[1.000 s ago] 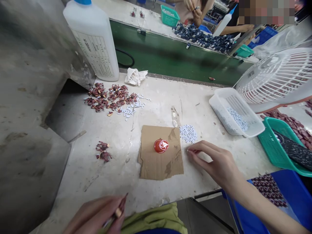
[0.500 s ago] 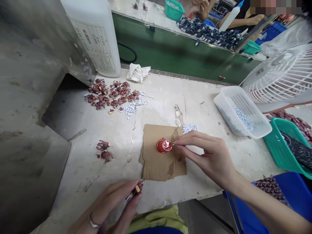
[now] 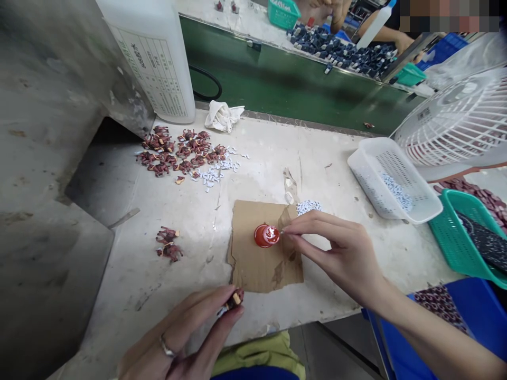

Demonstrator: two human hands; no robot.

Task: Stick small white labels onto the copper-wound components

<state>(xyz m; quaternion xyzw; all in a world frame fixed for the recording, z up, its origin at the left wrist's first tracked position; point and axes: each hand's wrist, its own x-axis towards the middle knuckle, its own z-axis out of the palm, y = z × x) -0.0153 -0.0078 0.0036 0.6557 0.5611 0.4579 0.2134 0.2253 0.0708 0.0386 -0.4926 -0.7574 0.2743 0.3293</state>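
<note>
Between thumb and fingertips, my left hand (image 3: 190, 332) pinches a small brown figurine (image 3: 236, 298) with a tan patch and a pale blue-white bit, just off the cardboard's lower left corner. My right hand (image 3: 336, 243) is closed in a pinch beside a small red pot (image 3: 266, 235) with a glossy wet top. What its fingertips hold is too small to make out. The pot stands on a torn piece of cardboard (image 3: 253, 269). Behind my right hand lies a small pile of pale blue-white pieces (image 3: 309, 207).
Several brown figurines (image 3: 160, 140) lie at the back left beside scattered pale pieces (image 3: 214, 177); two more figurines (image 3: 169, 250) lie nearer. A large white jug (image 3: 158, 68) and a crumpled cloth (image 3: 224, 116) stand behind. At right are a white basket (image 3: 366, 184), a green basket (image 3: 447, 237) and a fan (image 3: 459, 116).
My left hand has moved a little right and up with the figurine, which has turned slightly. My right hand stays beside the red pot.
</note>
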